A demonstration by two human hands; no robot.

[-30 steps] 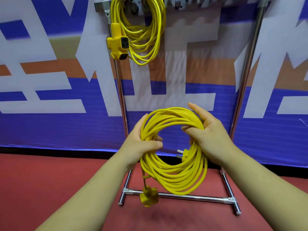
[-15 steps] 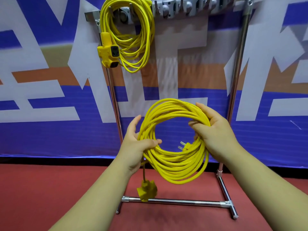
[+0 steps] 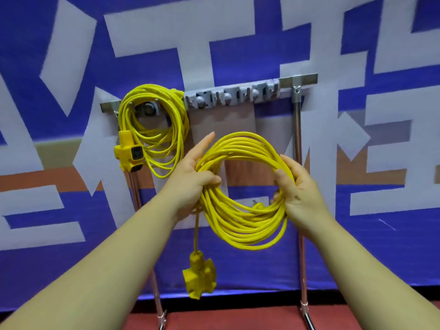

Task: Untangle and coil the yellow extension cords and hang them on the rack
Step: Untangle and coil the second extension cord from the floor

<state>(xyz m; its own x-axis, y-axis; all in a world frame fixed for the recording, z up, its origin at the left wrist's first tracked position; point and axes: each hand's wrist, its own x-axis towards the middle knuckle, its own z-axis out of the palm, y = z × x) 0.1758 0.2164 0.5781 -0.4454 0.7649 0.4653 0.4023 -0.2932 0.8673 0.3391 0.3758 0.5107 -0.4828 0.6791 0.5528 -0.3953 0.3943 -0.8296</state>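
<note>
1. Done: the first cord [image 3: 182, 125] hangs coiled at the left end of the rack [image 3: 297, 139], over the top bar [image 3: 307, 78]. Its socket block [image 3: 129, 152] dangles against the left post.
2. In hand: the second cord [image 3: 238, 234] is wound into a round coil. I hold it in the air in front of the rack, below the row of hooks [image 3: 233, 96] and between the two posts. It touches no part of the rack.
3. My left hand [image 3: 192, 177] grips the coil's left side. The thumb is clamped across the strands and the forefinger points straight up. The other fingers are hidden behind the bundle.
4. My right hand [image 3: 300, 189] grips the coil's right side, fingers curled round the strands.
5. The second socket block [image 3: 199, 275] dangles on a short tail below my left hand. The plug [image 3: 258, 206] lies inside the coil, low and near my right hand.
6. Judgement: untangling and coiling appear complete for both cords in view. No loose tangle shows.
7. Left to do: lift the coil onto a free hook to the right of the first cord, then release. I cannot tell whether more cords wait out of view.
</note>
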